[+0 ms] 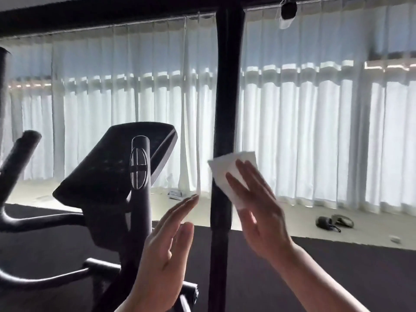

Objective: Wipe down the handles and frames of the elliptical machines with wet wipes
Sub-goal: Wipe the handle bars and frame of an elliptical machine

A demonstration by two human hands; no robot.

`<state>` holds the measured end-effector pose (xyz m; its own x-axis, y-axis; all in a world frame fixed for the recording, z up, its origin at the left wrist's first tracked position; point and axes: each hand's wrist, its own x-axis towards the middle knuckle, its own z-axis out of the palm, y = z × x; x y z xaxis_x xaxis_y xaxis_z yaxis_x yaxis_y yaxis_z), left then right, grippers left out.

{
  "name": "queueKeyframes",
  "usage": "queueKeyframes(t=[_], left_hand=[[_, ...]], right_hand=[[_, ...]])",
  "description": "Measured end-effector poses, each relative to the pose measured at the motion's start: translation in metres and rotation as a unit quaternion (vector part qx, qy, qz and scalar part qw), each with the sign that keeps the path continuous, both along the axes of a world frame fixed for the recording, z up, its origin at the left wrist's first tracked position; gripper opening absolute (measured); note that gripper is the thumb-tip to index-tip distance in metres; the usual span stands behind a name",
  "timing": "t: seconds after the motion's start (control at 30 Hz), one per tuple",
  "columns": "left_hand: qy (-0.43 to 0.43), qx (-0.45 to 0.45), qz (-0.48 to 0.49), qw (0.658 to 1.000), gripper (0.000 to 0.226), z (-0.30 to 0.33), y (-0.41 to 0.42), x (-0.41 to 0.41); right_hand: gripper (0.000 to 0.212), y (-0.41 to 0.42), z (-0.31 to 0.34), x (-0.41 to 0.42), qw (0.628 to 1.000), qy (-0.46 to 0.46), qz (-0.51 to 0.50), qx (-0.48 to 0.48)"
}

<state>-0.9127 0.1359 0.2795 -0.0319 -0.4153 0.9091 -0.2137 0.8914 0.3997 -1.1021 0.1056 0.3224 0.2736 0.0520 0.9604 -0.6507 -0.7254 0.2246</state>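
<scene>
a tall black upright handle (226,97) of the elliptical machine is seen running from the top edge of the view down to the bottom, and it is taken here as the landmark. a white wet wipe (227,174) is pressed flat against the handle's right side, roughly at mid-height, by the right hand (256,206). the fingers of that hand are held straight and spread over the wipe, with the palm laid toward the handle; no curl around the bar is seen. part of the wipe is left showing above and to the left of the fingertips, overlapping the handle's front.

the left hand (166,246) is held just left of the handle, lower than the wipe, with fingers straight and together and the thumb apart. nothing is held by it, and a narrow gap to the handle is seen.

further left of the handle, the tilted black console (117,163) is seen, with a shorter grip post (139,163) bearing an oval sensor plate standing in front of it. curved black frame bars (29,221) are found at the far left.

behind the handle, white pleated curtains (315,120) are hung across the whole width. on the pale floor to the right of the handle, a dark pair of sandals (334,222) is seen, and a small box-like item (175,194) lies to its left near the curtain hem.
</scene>
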Motion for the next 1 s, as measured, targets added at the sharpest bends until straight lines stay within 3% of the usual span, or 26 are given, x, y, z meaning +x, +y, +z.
queueKeyframes(t=[0.07, 0.1, 0.2, 0.33, 0.43, 0.5, 0.6, 0.67, 0.8, 0.87, 1.0], left_hand=[[-0.081, -0.067, 0.107, 0.989, 0.04, -0.004, -0.004, 0.006], [-0.113, -0.09, 0.161, 0.976, 0.04, -0.009, -0.007, 0.012], [-0.193, -0.116, 0.25, 0.942, 0.045, -0.029, -0.021, 0.04], [-0.272, -0.064, 0.26, 0.924, 0.049, -0.057, -0.033, 0.068], [-0.3, -0.05, 0.257, 0.917, 0.049, -0.064, -0.037, 0.068], [-0.301, -0.051, 0.26, 0.916, 0.048, -0.066, -0.038, 0.065], [-0.304, -0.065, 0.272, 0.911, 0.047, -0.068, -0.042, 0.063], [-0.294, -0.069, 0.261, 0.917, 0.048, -0.068, -0.044, 0.062], [-0.281, -0.079, 0.226, 0.929, 0.051, -0.069, -0.044, 0.062], [-0.292, -0.087, 0.232, 0.924, 0.052, -0.071, -0.045, 0.064], [-0.33, -0.117, 0.279, 0.894, 0.053, -0.074, -0.052, 0.067]], right_hand=[[0.037, 0.0, 0.046, 0.004, 0.999, -0.016, -0.043, -0.024], [0.037, -0.005, 0.059, 0.004, 0.997, 0.017, -0.069, -0.025], [0.038, -0.024, 0.039, -0.005, 0.988, 0.116, -0.099, 0.002], [0.045, -0.02, -0.023, -0.005, 0.993, 0.098, -0.033, 0.065], [0.047, -0.014, -0.056, -0.006, 0.991, 0.095, -0.04, 0.087], [0.053, -0.01, -0.082, -0.014, 0.978, 0.164, -0.075, 0.103], [0.056, 0.001, -0.116, -0.027, 0.922, 0.342, -0.153, 0.094], [0.047, 0.01, -0.112, -0.03, 0.896, 0.397, -0.19, 0.059], [0.043, 0.012, -0.039, -0.024, 0.902, 0.347, -0.255, -0.019], [0.038, 0.006, -0.019, -0.022, 0.878, 0.375, -0.288, -0.074], [0.036, -0.008, -0.061, -0.025, 0.859, 0.425, -0.277, -0.073]])
